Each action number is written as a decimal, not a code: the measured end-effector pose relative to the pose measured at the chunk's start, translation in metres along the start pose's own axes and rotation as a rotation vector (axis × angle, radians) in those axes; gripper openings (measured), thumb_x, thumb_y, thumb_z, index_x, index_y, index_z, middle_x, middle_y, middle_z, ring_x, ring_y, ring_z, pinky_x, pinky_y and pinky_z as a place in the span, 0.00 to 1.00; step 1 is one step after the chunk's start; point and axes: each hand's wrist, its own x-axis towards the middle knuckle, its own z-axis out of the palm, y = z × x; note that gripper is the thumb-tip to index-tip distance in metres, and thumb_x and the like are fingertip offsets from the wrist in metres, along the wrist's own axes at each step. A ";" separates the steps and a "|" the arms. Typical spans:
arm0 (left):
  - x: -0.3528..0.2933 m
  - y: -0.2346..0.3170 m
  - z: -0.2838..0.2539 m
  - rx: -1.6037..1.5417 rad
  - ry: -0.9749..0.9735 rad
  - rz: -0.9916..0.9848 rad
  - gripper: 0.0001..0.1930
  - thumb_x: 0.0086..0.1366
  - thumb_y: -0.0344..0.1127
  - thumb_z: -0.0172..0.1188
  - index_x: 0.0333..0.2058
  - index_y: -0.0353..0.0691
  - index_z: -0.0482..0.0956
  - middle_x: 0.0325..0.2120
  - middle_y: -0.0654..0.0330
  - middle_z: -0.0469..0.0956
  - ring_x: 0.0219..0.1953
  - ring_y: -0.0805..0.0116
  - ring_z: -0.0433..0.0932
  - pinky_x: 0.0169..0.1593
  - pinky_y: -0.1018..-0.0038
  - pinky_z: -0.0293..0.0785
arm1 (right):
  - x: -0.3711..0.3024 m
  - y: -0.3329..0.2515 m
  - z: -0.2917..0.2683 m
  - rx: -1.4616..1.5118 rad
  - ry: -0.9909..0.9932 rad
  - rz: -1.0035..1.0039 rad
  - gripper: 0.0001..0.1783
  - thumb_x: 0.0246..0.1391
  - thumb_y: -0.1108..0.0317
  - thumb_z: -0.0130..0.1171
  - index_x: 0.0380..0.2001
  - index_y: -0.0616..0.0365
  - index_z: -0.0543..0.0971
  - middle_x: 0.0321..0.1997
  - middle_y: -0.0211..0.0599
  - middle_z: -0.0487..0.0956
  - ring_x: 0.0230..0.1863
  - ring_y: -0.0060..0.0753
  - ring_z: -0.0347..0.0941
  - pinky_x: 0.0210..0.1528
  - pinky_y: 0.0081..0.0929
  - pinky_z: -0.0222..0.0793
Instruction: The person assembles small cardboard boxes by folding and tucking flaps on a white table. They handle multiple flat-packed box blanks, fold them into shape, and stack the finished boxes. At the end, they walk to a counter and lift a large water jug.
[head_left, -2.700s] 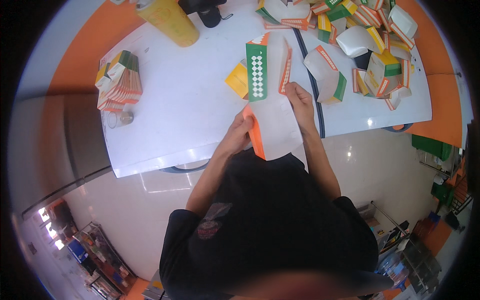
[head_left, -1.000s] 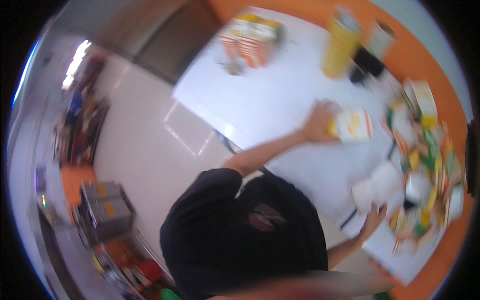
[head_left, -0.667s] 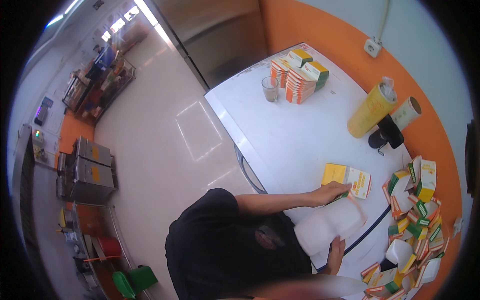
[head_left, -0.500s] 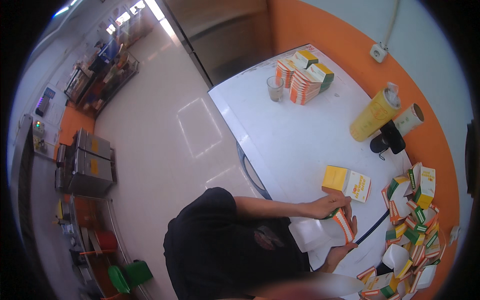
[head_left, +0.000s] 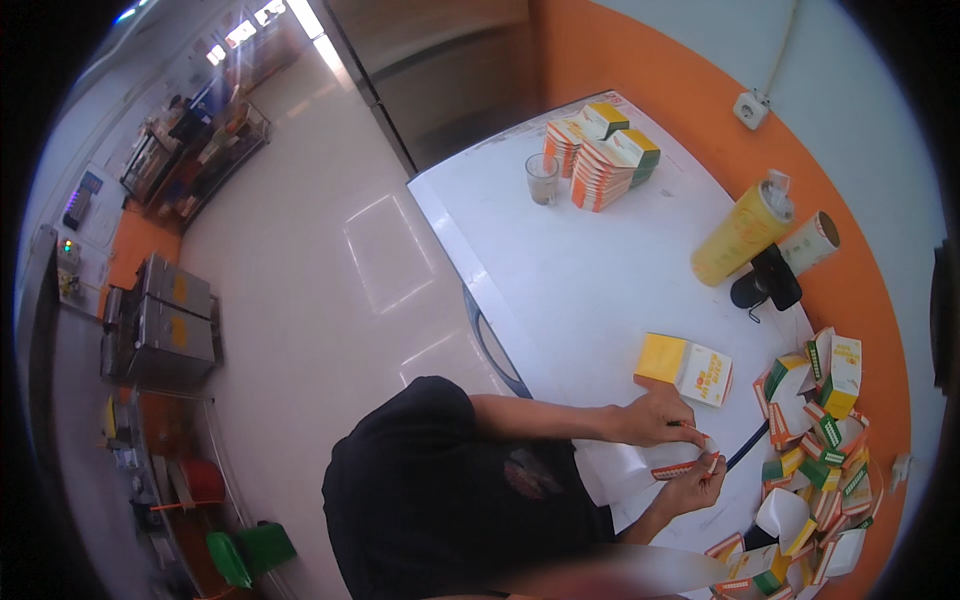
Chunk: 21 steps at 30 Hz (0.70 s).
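Close in front of my dark shirt, both hands work on a white paper food carton with an orange-and-white patterned edge (head_left: 673, 470). My left hand (head_left: 652, 418) is closed, pinching the carton's far corner with its fingertips. On the near side, my right hand (head_left: 696, 488) grips the same corner, its fingers almost meeting the left ones. Part of the carton is covered by my hands. Just beyond the left hand, a yellow-and-white folded carton (head_left: 686, 368) lies on the white table (head_left: 590, 290).
A heap of made-up cartons (head_left: 822, 450) spreads along the right wall. Nested stacks of flat cartons (head_left: 603, 172) stand at the far end beside a glass (head_left: 542, 182). Near the wall are a yellow roll (head_left: 738, 238), a white roll (head_left: 812, 240) and a black device (head_left: 768, 280).
My hands have come together at one corner of the carton. The left moved from its side panel to the edge, the right shifted up, and the patterned edge now lies at a different angle.
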 end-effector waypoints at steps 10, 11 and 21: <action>-0.002 -0.015 0.001 -0.067 -0.151 -0.212 0.14 0.75 0.39 0.56 0.37 0.34 0.84 0.34 0.55 0.81 0.39 0.72 0.77 0.48 0.73 0.72 | 0.002 -0.040 0.023 -0.217 0.091 -0.219 0.21 0.71 0.62 0.49 0.24 0.64 0.71 0.24 0.43 0.76 0.22 0.35 0.71 0.23 0.37 0.66; -0.001 -0.016 0.001 -0.075 0.043 -0.012 0.12 0.74 0.38 0.58 0.37 0.35 0.84 0.28 0.59 0.79 0.32 0.74 0.74 0.40 0.74 0.70 | 0.002 -0.039 0.019 -0.220 0.043 -0.256 0.20 0.71 0.63 0.49 0.24 0.63 0.70 0.23 0.38 0.73 0.23 0.30 0.68 0.25 0.34 0.64; -0.003 0.000 -0.021 -0.269 -0.571 -0.571 0.19 0.78 0.38 0.53 0.30 0.29 0.76 0.20 0.63 0.71 0.26 0.76 0.65 0.31 0.69 0.66 | 0.009 -0.032 0.010 0.245 0.282 -0.007 0.18 0.71 0.71 0.53 0.24 0.63 0.68 0.23 0.23 0.66 0.27 0.13 0.57 0.29 0.19 0.55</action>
